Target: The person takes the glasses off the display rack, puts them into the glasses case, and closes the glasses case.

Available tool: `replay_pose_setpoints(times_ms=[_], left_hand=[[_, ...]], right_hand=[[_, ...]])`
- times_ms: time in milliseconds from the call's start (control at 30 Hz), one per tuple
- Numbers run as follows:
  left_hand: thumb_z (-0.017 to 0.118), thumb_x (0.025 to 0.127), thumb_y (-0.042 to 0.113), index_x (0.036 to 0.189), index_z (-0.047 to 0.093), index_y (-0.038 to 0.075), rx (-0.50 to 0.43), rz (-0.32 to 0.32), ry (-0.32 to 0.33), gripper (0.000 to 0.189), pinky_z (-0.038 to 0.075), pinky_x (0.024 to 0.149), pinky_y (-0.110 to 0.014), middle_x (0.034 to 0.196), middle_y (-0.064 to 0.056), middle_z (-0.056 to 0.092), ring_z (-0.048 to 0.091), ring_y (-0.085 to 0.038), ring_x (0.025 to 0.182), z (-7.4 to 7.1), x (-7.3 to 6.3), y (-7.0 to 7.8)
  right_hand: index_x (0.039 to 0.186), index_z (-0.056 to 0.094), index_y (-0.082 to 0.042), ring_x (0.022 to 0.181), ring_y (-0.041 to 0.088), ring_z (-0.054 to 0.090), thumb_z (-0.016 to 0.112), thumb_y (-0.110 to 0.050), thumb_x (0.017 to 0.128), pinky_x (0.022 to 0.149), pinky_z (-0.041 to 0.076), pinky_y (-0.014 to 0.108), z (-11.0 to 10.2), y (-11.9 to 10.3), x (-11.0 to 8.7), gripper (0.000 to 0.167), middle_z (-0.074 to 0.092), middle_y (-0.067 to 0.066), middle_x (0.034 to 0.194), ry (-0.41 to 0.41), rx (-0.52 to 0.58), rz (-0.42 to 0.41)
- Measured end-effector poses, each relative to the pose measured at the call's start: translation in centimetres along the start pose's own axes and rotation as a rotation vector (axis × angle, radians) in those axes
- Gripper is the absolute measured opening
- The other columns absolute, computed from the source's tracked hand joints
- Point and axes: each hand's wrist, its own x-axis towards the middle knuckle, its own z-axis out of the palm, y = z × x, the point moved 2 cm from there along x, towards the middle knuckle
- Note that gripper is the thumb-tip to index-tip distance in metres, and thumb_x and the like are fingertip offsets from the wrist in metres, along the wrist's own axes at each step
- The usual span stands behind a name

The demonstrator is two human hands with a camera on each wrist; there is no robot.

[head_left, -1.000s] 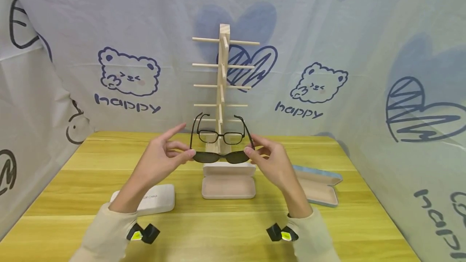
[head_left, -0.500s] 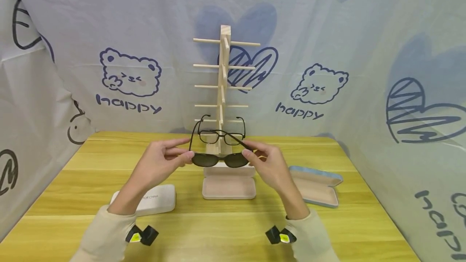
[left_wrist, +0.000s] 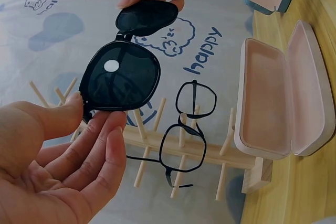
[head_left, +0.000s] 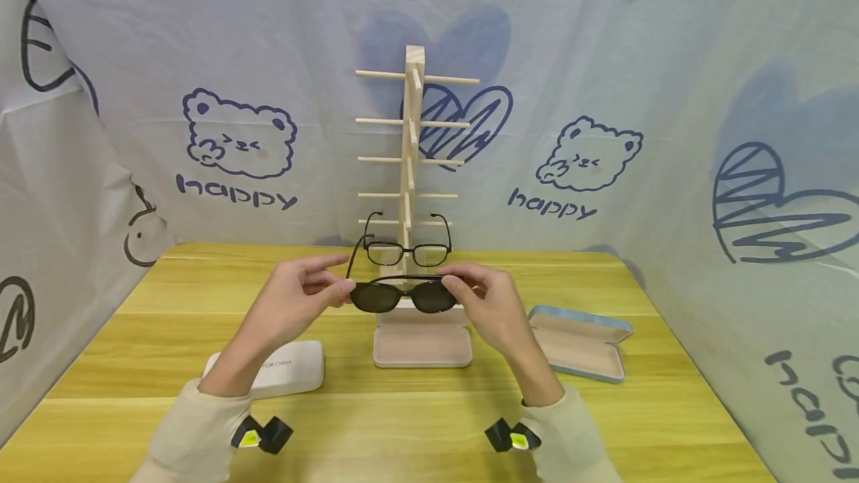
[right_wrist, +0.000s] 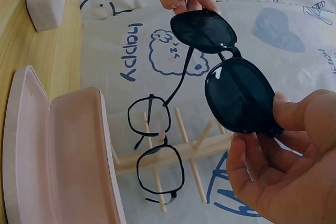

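Note:
Both hands hold a pair of black sunglasses (head_left: 373, 297) in front of the wooden stand. My left hand (head_left: 298, 300) pinches the left end of the frame between thumb and fingers. At the other end my right hand (head_left: 493, 308) pinches the frame by the hinge. The right temple lies folded across behind the dark lenses, while the left temple extends back toward the stand. Behind them, black-rimmed eyeglasses (head_left: 385, 253) with clear lenses hang on the low part of the stand. The right wrist view shows the thumb on the lens edge of the sunglasses (right_wrist: 239, 95).
The peg stand (head_left: 414, 106) rises at the back middle of the wood-grain table (head_left: 416, 431). In front of it lies an open, pink-lined case (head_left: 421, 349). A closed white case (head_left: 295, 367) lies left, partly behind the left wrist; an open blue case (head_left: 584, 355) lies right.
The right temple of the sunglasses has swung inward from pointing back to lying folded behind the lenses. The left temple has tilted lower, and the left index finger has come down to the frame.

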Motion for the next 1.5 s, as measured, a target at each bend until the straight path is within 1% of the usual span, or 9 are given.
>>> replay_pose_setpoints(times_ms=[267, 400, 567, 767, 933, 1033, 1133, 1333, 1500], left_hand=[[0.07, 0.1, 0.02, 0.148, 0.054, 0.004, -0.019, -0.008, -0.013, 0.054, 0.062, 0.093, -0.04, 0.108, -0.009, 0.079, 0.077, -0.024, 0.099, 0.0, -0.2, -0.3], [0.071, 0.099, 0.019, 0.148, 0.054, 0.004, -0.02, -0.005, -0.01, 0.054, 0.062, 0.094, -0.041, 0.107, -0.009, 0.078, 0.076, -0.027, 0.101, 0.0, -0.3, -0.5], [0.07, 0.099, 0.017, 0.149, 0.054, 0.004, -0.024, -0.005, -0.015, 0.054, 0.062, 0.095, -0.039, 0.108, -0.01, 0.076, 0.075, -0.022, 0.102, 0.1, -0.4, -0.7], [0.069, 0.099, 0.012, 0.145, 0.058, 0.005, -0.033, 0.008, -0.007, 0.048, 0.06, 0.08, -0.023, 0.109, -0.012, 0.076, 0.073, -0.018, 0.094, 0.4, -0.5, -0.8], [0.068, 0.1, 0.011, 0.139, 0.064, 0.004, -0.07, 0.037, -0.019, 0.04, 0.06, 0.076, -0.02, 0.121, -0.02, 0.074, 0.072, -0.016, 0.093, 0.5, -0.5, -0.8], [0.066, 0.101, 0.011, 0.137, 0.066, 0.003, -0.078, 0.051, -0.027, 0.037, 0.059, 0.078, -0.019, 0.127, -0.021, 0.072, 0.072, -0.015, 0.094, 0.6, -0.6, -0.7], [0.065, 0.101, 0.009, 0.135, 0.068, 0.003, -0.074, 0.07, -0.028, 0.034, 0.059, 0.076, -0.019, 0.126, -0.02, 0.072, 0.07, -0.017, 0.093, 0.7, -0.6, -0.6], [0.063, 0.101, 0.005, 0.131, 0.069, 0.001, -0.059, 0.107, -0.022, 0.031, 0.06, 0.075, -0.022, 0.129, -0.021, 0.071, 0.068, -0.019, 0.092, 0.9, -0.6, -0.8], [0.062, 0.101, 0.002, 0.129, 0.07, -0.001, -0.05, 0.134, -0.026, 0.029, 0.061, 0.079, -0.023, 0.132, -0.022, 0.069, 0.07, -0.022, 0.094, 1.2, -0.6, -0.9]], right_hand=[[0.115, 0.077, -0.005, 0.099, 0.021, 0.068, 0.066, -0.011, 0.101, 0.084, 0.058, 0.025, 0.1, 0.0, -0.2, 0.019, 0.076, 0.014, 0.116, -0.016, -0.007, -0.02], [0.114, 0.077, -0.004, 0.098, 0.021, 0.067, 0.065, -0.01, 0.101, 0.082, 0.057, 0.024, 0.1, 0.1, -0.2, 0.018, 0.076, 0.015, 0.117, -0.025, 0.0, -0.042], [0.115, 0.076, -0.002, 0.096, 0.021, 0.067, 0.065, -0.009, 0.101, 0.081, 0.057, 0.025, 0.2, 0.4, -0.3, 0.019, 0.076, 0.015, 0.117, -0.031, -0.004, -0.063], [0.115, 0.076, -0.003, 0.096, 0.022, 0.068, 0.065, -0.011, 0.102, 0.082, 0.058, 0.026, 0.3, 0.4, -0.4, 0.019, 0.076, 0.015, 0.117, -0.038, -0.009, -0.064], [0.116, 0.076, -0.006, 0.098, 0.022, 0.069, 0.065, -0.012, 0.102, 0.084, 0.058, 0.028, 0.3, 0.4, -0.5, 0.02, 0.076, 0.014, 0.118, -0.033, -0.025, -0.045], [0.117, 0.076, -0.005, 0.099, 0.023, 0.069, 0.064, -0.013, 0.102, 0.084, 0.058, 0.029, 0.3, 0.6, -0.5, 0.02, 0.076, 0.014, 0.118, -0.034, -0.032, -0.047], [0.117, 0.076, -0.005, 0.1, 0.023, 0.069, 0.064, -0.013, 0.102, 0.087, 0.059, 0.032, 0.4, 0.7, -0.5, 0.021, 0.076, 0.014, 0.117, -0.032, -0.039, -0.05], [0.115, 0.077, -0.007, 0.111, 0.027, 0.068, 0.067, -0.014, 0.101, 0.093, 0.061, 0.045, 0.5, 0.6, -0.6, 0.019, 0.075, 0.012, 0.119, -0.01, -0.051, -0.054], [0.111, 0.078, -0.006, 0.122, 0.028, 0.063, 0.068, -0.014, 0.1, 0.09, 0.059, 0.039, 0.5, 0.7, -0.5, 0.016, 0.071, 0.013, 0.123, 0.022, -0.043, -0.073]])
